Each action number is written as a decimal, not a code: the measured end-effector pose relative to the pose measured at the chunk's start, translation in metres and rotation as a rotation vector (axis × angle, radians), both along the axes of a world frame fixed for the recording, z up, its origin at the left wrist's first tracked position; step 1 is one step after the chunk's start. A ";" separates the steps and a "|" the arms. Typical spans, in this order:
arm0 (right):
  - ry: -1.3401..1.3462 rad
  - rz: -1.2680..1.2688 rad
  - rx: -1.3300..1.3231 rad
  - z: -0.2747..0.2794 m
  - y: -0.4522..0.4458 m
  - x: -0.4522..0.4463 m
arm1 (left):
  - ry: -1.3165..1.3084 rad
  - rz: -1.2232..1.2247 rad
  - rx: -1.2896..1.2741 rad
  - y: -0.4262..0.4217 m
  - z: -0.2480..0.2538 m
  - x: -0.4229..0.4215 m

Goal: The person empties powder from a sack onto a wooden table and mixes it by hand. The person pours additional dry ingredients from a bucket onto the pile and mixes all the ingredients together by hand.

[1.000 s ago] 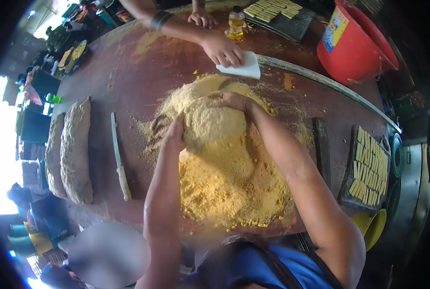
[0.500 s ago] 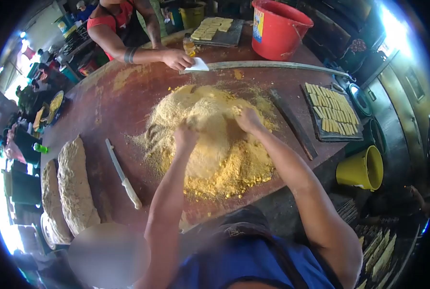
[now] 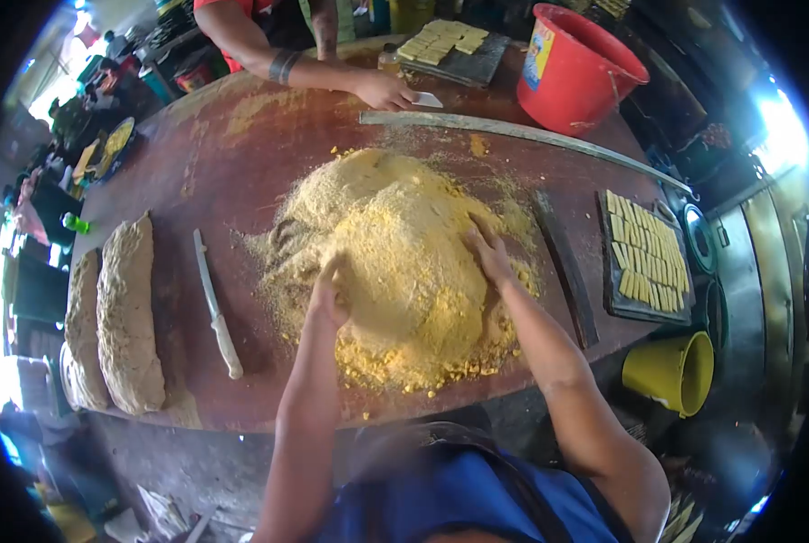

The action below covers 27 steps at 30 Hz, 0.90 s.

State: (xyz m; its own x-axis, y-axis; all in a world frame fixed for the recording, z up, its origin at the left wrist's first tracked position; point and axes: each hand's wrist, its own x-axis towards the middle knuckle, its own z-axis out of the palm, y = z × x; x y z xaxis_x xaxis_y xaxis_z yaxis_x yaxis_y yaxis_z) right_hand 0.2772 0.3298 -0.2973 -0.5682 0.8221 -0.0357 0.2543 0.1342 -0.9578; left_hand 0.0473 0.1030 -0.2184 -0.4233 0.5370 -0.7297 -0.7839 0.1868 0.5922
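A big mound of crumbly yellow flour mixture [image 3: 404,240] lies on the red-brown table, with coarser, deeper yellow crumbs along its near side. My left hand [image 3: 332,291] touches the mound's left flank, fingers extended and partly dusted. Against the right flank rests my right hand [image 3: 492,252], its fingers apart and pointing up the slope. Neither hand grips anything that I can make out. To the left lies a long knife [image 3: 212,303] with a pale handle. A dark flat bar [image 3: 564,271] lies right of the mound.
Two long dough logs [image 3: 128,317] lie at the table's left. A tray of cut dough strips [image 3: 644,253] sits at right, above a yellow bucket [image 3: 669,373]. Across the table, a co-worker's hand [image 3: 384,90] holds a white scraper near a metal strip [image 3: 513,131] and a red bucket [image 3: 576,72].
Both hands have moved lower and outward to the mound's sides. More yellow crumbs now cover its top. The co-worker's hand with the scraper is lower, by the metal strip. The view has shifted.
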 end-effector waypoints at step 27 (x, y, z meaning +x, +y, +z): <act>-0.332 0.082 0.663 0.118 -0.028 -0.064 | 0.567 -0.274 0.218 0.060 0.027 0.005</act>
